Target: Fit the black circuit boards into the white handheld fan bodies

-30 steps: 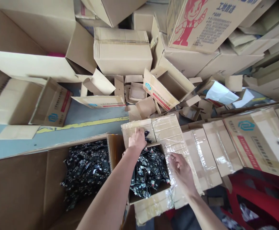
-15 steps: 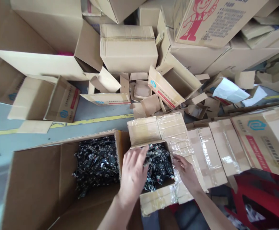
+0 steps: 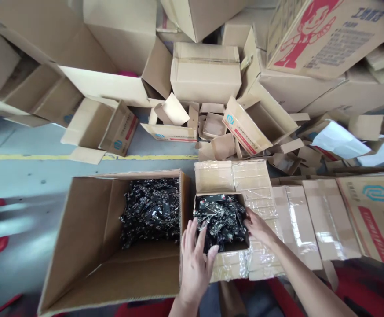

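The left hand (image 3: 194, 264) is moving off the circuit boards (image 3: 220, 215), which are lying more exposed inside the small carton (image 3: 236, 245), with left fingers spreading empty by the left rim, the right hand (image 3: 257, 226) touching the right wall, its fingers' grip indeterminable, and the large carton (image 3: 135, 268) standing leftward.

The left hand (image 3: 195, 259) spreads its fingers at the near-left side of a small open box (image 3: 239, 246) heaped with black circuit boards (image 3: 221, 215), the right hand (image 3: 257, 228) at its right edge, while a large carton (image 3: 82, 215) holding more boards (image 3: 150, 213) stands to the left
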Demonstrator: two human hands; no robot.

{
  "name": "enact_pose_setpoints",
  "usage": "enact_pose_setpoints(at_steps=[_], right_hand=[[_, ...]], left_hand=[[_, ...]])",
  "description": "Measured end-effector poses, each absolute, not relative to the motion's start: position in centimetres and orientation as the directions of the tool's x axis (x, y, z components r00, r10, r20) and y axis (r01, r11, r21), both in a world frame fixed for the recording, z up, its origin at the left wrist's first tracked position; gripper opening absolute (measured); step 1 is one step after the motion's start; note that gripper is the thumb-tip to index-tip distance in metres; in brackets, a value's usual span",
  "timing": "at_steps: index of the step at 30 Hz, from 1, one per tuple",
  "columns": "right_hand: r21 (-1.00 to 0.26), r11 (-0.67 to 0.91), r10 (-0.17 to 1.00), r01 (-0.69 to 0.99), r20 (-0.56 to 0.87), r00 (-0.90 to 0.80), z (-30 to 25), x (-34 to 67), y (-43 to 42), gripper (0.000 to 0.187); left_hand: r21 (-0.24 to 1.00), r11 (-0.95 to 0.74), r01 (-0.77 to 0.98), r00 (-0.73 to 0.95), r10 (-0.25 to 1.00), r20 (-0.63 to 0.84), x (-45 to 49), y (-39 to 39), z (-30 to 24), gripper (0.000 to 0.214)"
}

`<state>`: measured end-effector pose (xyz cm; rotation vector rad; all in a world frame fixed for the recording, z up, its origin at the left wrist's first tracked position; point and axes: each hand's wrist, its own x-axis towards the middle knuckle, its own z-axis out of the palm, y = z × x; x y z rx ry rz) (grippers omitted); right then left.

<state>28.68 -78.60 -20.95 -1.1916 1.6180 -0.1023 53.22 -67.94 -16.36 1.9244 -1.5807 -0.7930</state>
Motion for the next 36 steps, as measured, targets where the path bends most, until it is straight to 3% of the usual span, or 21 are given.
enact_pose_setpoints(at_steps=[3,7,12,17,21,26,30,36], right_hand=[[-0.601,0.448,-0.751,-0.662,-0.654,0.086,-21.6,28.9,-78.6,0.044],[-0.633,0.374,-0.789,-0.677,-0.601,0.126,-21.5,28.7,-78.7,0.042],[-0.660,0.340,-0.797,-0.670,-0.580,0.166,-21.6,27.8,-78.7,0.041],[-0.657,0.359,-0.785,-0.663,-0.597,0.167,-21.9,27.3,-78.2,0.034],[-0.636,0.435,-0.748,-0.637,-0.649,0.137,-21.8,27.2,-77.4,0.031],[-0.622,0.519,-0.725,-0.586,-0.684,0.083,-22.2,26.7,-76.4,0.037],[-0.604,0.568,-0.698,-0.559,-0.714,0.061,-22.4,26.3,-75.9,0.044],[-0.606,0.543,-0.731,-0.581,-0.682,0.029,-20.2,25.8,-75.2,0.047]], left_hand=[[0.783,-0.199,-0.589,0.163,-0.979,-0.126,52.9,-66.8,-17.3,0.045],[0.846,-0.270,-0.460,0.311,-0.941,-0.132,52.9,-66.8,-17.2,0.027],[0.880,-0.415,-0.231,0.528,-0.813,-0.245,53.2,-69.3,-17.2,0.045],[0.889,-0.442,-0.115,0.416,-0.835,-0.361,53.2,-73.8,-17.2,0.045],[0.909,-0.396,-0.130,0.318,-0.885,-0.340,52.9,-73.3,-16.2,0.040],[0.869,-0.468,-0.161,0.360,-0.848,-0.390,52.4,-69.8,-17.2,0.067],[0.830,-0.537,-0.152,0.325,-0.820,-0.471,52.0,-68.8,-19.1,0.064],[0.875,-0.439,-0.205,0.287,-0.881,-0.376,51.3,-68.7,-17.6,0.060]])
